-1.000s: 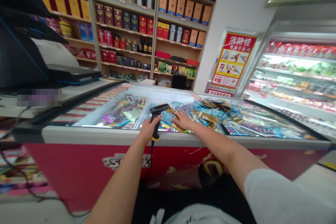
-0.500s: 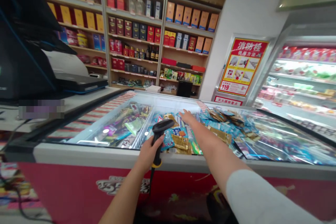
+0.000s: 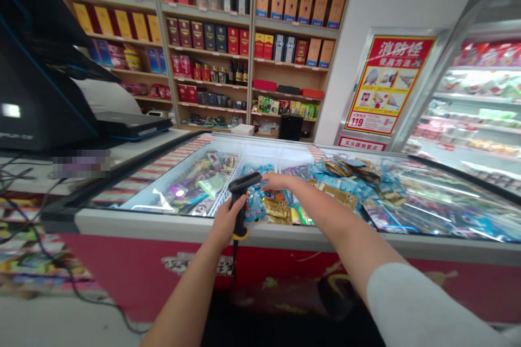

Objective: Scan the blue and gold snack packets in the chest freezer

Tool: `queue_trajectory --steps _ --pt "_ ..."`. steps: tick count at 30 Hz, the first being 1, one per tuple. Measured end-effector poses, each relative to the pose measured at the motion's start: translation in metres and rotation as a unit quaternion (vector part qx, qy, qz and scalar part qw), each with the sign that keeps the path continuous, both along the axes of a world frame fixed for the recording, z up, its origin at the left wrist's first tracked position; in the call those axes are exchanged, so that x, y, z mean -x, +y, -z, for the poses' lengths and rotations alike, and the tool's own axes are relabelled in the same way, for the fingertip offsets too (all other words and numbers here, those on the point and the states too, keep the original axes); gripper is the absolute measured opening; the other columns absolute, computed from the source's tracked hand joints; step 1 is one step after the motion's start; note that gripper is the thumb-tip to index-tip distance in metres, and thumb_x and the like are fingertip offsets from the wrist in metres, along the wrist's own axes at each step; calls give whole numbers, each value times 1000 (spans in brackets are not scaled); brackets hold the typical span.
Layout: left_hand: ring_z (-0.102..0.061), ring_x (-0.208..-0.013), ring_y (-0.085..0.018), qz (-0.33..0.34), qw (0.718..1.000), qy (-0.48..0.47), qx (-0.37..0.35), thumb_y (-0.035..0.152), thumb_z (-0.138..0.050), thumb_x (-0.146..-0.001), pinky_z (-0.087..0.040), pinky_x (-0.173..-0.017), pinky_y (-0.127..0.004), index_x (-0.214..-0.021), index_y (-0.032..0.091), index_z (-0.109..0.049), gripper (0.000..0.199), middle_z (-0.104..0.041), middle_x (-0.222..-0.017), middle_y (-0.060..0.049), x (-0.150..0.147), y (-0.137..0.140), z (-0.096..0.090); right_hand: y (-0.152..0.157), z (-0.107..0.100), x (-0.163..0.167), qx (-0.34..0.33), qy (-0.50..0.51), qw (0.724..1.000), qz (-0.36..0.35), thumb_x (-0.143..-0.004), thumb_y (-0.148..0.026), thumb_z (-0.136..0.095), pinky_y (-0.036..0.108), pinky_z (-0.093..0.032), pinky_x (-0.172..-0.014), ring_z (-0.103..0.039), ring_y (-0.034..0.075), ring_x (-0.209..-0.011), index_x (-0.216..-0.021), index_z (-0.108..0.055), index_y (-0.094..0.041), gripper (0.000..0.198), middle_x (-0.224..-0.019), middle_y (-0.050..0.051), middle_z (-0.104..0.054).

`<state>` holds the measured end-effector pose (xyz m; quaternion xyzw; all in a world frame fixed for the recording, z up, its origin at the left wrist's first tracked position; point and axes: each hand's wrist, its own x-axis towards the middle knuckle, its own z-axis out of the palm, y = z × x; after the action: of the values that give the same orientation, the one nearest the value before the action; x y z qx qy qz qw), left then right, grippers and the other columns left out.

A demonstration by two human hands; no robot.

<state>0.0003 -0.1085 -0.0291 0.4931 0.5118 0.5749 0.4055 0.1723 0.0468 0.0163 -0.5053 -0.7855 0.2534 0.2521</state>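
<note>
My left hand [image 3: 226,220] is wrapped round the handle of a black barcode scanner [image 3: 244,181], held upright over the front rim of a chest freezer [image 3: 163,226]. A cord hangs from the yellow-ringed base of its handle. My right hand [image 3: 277,181] reaches into the freezer just right of the scanner head. Its fingers are partly outstretched over blue ice-cream packets [image 3: 255,206], their tips partly hidden; I see nothing held in them. Gold packets [image 3: 277,209] lie below that hand.
A white wire divider [image 3: 223,195] separates packets in the left compartment. Blue and brown packets [image 3: 345,173] are heaped on the freezer's glass to the right. A black checkout machine [image 3: 36,81] stands at left, with cables [image 3: 44,249] hanging below. Shelves of boxes [image 3: 211,38] line the back.
My right hand has moved left and nearer, from the compartment's far side to beside the scanner head. The scanner stays in my left hand. The view has shifted slightly.
</note>
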Motion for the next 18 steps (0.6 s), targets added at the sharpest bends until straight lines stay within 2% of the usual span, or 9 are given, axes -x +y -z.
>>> queue_trajectory --steps 3,5,8,13,15,18 --pt "-50 -53 -13 5 1000 -7 1 66 -62 -67 -37 -51 -25 -71 16 -62 50 -60 -62 -1 -3 1 -5 -18 -7 -21 17 -55 994 -92 -59 -13 -79 25 -49 -85 -65 17 -91 -112 -71 -23 54 -104 -2 -73" --pt "-52 -55 -14 6 1000 -10 6 66 -64 -65 -39 -53 -25 -75 16 -63 51 -62 -66 -2 -7 1 -6 -30 -11 -34 3 -68 995 -76 -64 -12 -75 26 -48 -89 -65 20 -99 -122 -66 -23 60 -113 0 -71" --pt "-55 -58 -14 4 1000 -11 11 65 -64 -66 -40 -54 -25 -79 16 -63 51 -64 -68 -3 -17 -3 -7 -49 -10 -49 -20 -73 996 -47 -65 -12 -75 29 -46 -94 -64 23 -104 -117 -69 -23 53 -117 2 -70" --pt "-54 -57 -14 -31 999 43 -5 60 -61 -70 -39 -54 -26 -72 16 -62 44 -64 -65 -3 -35 -15 -9 -78 1 -58 -71 -125 989 -30 -74 -21 -72 35 -42 -100 -62 27 -108 -103 -74 -23 29 -116 6 -70" --pt "-54 -57 -15 -55 996 64 -18 60 -59 -71 -40 -55 -26 -69 17 -61 44 -64 -64 -4 -38 -16 -9 -85 4 -56 -89 -140 986 -15 -78 -27 -70 35 -42 -99 -61 28 -111 -104 -73 -22 27 -119 7 -68" --pt "-55 -57 -16 -80 994 65 -29 63 -57 -72 -41 -55 -27 -68 17 -61 46 -64 -64 -4 -37 -12 -4 -86 7 -50 -88 -110 989 34 -80 -34 -69 33 -42 -99 -58 29 -116 -108 -71 -24 30 -119 7 -68"
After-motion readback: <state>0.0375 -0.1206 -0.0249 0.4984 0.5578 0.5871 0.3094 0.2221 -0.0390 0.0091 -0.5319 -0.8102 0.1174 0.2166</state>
